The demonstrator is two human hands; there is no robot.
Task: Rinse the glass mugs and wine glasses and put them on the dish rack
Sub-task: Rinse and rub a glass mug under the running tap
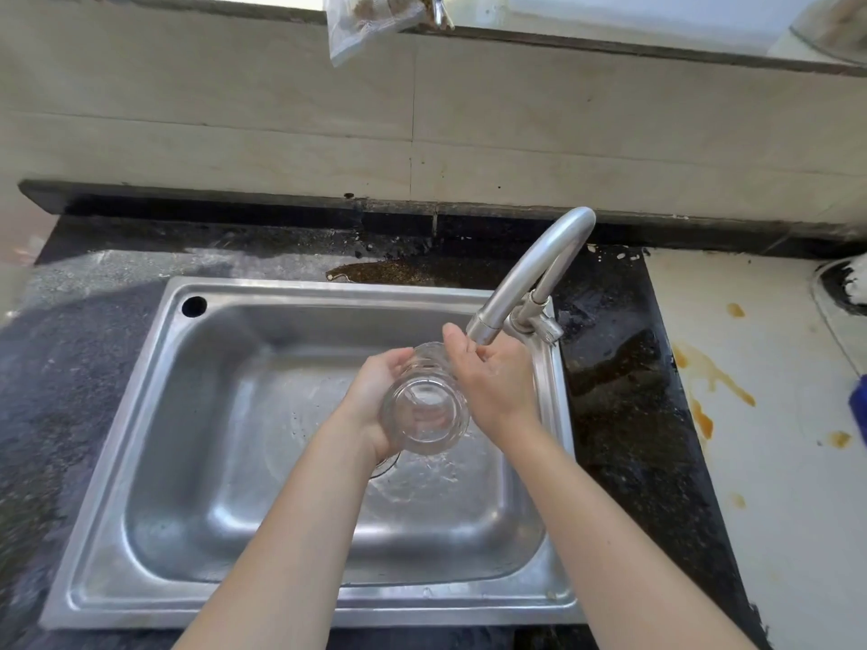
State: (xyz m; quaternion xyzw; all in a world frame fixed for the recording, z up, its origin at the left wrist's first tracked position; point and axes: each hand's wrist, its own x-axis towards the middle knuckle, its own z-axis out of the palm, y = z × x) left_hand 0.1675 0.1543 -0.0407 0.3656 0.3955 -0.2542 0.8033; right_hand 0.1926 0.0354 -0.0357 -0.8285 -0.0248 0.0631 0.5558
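A clear glass mug (426, 405) lies tilted on its side over the steel sink (187, 415), one round end facing me, just under the spout of the faucet (525, 283). My left hand (370, 396) cups the mug from the left, fingers curled round its wall. My right hand (492, 382) lies against the mug's right side with fingers stretched up along the glass toward the spout. Water splashes on the sink floor below the mug. No wine glasses or dish rack are in view.
Dark speckled counter (70, 368) surrounds the sink and is wet near the faucet. A pale surface (774, 415) with orange stains lies to the right. A tiled wall rises behind, with a plastic bag (370, 21) hanging over the ledge above.
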